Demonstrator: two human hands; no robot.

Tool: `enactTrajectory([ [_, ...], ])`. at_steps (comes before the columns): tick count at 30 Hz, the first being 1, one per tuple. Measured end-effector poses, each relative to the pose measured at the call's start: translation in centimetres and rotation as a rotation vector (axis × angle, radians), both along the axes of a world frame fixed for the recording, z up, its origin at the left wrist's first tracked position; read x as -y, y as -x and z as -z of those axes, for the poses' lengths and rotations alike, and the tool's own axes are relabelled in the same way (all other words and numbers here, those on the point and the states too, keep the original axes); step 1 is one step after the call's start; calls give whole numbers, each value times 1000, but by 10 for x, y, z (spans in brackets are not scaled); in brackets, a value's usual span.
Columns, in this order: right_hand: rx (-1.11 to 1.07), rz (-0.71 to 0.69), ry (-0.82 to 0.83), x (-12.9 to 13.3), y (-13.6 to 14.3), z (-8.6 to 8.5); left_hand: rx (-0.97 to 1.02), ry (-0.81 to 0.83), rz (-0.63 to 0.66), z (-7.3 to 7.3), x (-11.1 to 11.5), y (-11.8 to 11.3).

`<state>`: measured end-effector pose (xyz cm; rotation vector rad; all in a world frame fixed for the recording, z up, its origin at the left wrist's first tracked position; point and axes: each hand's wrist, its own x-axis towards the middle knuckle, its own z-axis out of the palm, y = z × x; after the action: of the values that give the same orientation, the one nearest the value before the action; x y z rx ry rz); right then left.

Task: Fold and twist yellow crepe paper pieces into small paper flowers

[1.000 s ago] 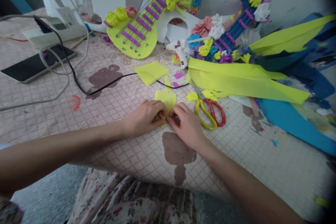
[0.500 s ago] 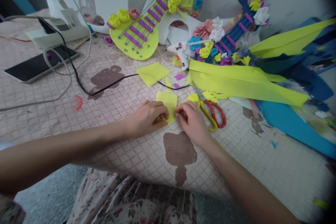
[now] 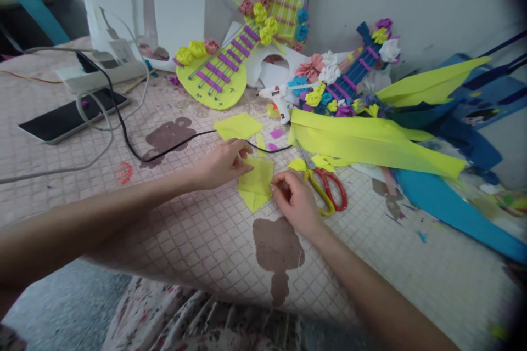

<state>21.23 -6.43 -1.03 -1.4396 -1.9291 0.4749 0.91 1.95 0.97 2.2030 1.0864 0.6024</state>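
Observation:
A yellow paper piece lies on the cloth in front of me, its lower corners folded in to a point. My right hand pinches its right edge between thumb and fingers. At the upper left corner is my left hand, fingers loosely curled with a gap between thumb and forefinger. The left thumb tip is over or touching the paper's edge; I cannot tell which. Just beyond the left hand rests another yellow sheet. Scissors with red and yellow handles lie to the right of my right hand.
A glue gun stands behind, its black cord crossing the table. Long yellow strips and a blue strip spread rightward. Paper-flower guitars, a yellow one and a blue one, are at the back. A phone lies left.
My left hand has moved from the paper's lower left up to its top left corner, uncovering the folded point. My right hand stays at the right edge. The view has tilted up slightly.

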Motion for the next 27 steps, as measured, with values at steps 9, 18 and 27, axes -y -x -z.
enactTrajectory([
  [9,-53,-13,21,1,0,0,-197,63,-18,3,-17,-8],
  [18,-102,2,8,1,2,0,-58,10,-68,14,-12,-4],
  [27,-94,-9,24,0,1,1,-143,-45,31,8,-5,-3],
])
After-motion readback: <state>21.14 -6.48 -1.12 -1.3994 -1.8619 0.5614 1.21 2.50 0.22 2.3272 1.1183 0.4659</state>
